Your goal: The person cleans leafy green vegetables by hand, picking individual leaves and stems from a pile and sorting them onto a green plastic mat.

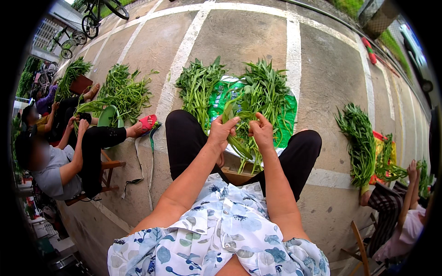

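Observation:
Between my knees, my left hand (222, 131) is closed around a few stalks of water spinach (239, 148), whose leaves stick out above and below the fist. My right hand (263, 134) is beside it, fingers curled in a pinch and close to the leaves; what it pinches, if anything, is too small to make out. Beneath and beyond both hands a green and white plastic sack (289, 110) lies on the ground. One heap of water spinach (199, 87) rests at its left edge, and another heap (266, 85) covers its right part.
At left, a seated person (69, 161) handles greens beside a green basin (110, 116) and a leafy pile (126, 89). More people sit behind. To the right are another pile (357, 142) and a seated person (405, 216). Bicycles (92, 23) stand far left on the paved ground.

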